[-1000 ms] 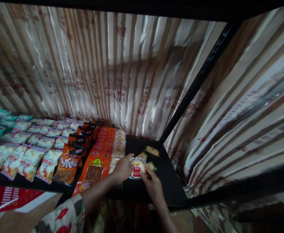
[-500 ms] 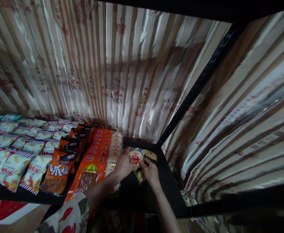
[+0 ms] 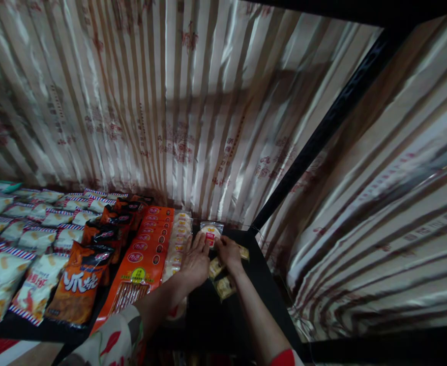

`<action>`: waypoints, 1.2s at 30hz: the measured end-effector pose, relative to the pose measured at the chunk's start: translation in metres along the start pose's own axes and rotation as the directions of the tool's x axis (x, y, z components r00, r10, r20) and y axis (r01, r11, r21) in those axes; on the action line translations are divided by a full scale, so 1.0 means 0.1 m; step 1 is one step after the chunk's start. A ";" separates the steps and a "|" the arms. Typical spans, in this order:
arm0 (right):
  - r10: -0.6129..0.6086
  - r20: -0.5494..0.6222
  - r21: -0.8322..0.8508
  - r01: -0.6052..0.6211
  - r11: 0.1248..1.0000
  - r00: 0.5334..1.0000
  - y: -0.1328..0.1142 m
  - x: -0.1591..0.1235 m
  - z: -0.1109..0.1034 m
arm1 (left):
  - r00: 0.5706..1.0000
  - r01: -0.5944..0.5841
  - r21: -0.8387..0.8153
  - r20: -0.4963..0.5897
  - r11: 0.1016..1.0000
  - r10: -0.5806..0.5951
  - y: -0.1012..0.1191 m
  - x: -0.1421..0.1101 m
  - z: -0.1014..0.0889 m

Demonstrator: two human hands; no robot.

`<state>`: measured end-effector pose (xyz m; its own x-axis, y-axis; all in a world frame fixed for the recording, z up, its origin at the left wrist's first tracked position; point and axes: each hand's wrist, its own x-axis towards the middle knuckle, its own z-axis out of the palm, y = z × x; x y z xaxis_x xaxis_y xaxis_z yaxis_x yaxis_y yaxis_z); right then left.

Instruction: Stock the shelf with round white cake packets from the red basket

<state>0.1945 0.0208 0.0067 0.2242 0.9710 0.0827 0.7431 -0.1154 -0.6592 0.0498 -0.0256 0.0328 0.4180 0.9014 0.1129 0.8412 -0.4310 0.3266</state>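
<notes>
A clear packet of round pale flatbread or cake with a red label [image 3: 210, 235] sits at the back of the black shelf, against the sheeting. My left hand [image 3: 195, 258] is stretched out flat, fingertips at the packet's left edge. The fingers of my right hand [image 3: 228, 254] are bent and closed at its lower right edge; the thumb is partly hidden. Below and beside the right hand are small yellowish packets [image 3: 224, 287], some covered by it. Left of my left hand runs a row of similar clear packets [image 3: 178, 239].
Orange flat packs of sticks [image 3: 141, 259] overlap in a row on the left. Past them stand orange-black snack bags [image 3: 79, 284] and rows of white bags with striped edges [image 3: 40, 284]. A black post [image 3: 318, 122] slants up at the right. Wrinkled striped sheeting [image 3: 204, 127] hangs behind.
Both hands have moved the labelled packet slightly back toward the sheeting. My left fingers now lie flatter, and more of the small yellowish packets show. The view has shifted slightly.
</notes>
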 end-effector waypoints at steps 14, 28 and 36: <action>0.032 0.069 -0.134 -0.023 0.991 0.997 -0.08 0.41 0.28 | 1.000 0.029 0.076 -0.004 0.997 -0.029 -0.28 0.32 0.20; 0.028 0.040 -0.175 -0.020 0.984 0.999 -0.11 0.59 0.47 | 0.998 0.056 0.098 0.014 0.994 -0.058 -0.35 0.37 0.23; 0.033 0.017 -0.166 -0.029 0.986 0.999 -0.09 0.58 0.50 | 0.996 0.067 0.109 0.049 0.992 -0.073 -0.32 0.41 0.20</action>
<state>0.1690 0.0890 -0.0202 0.2375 0.9702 0.0484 0.8305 -0.1769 -0.5281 0.0469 0.0248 0.0083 0.3721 0.9272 0.0429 0.8995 -0.3717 0.2296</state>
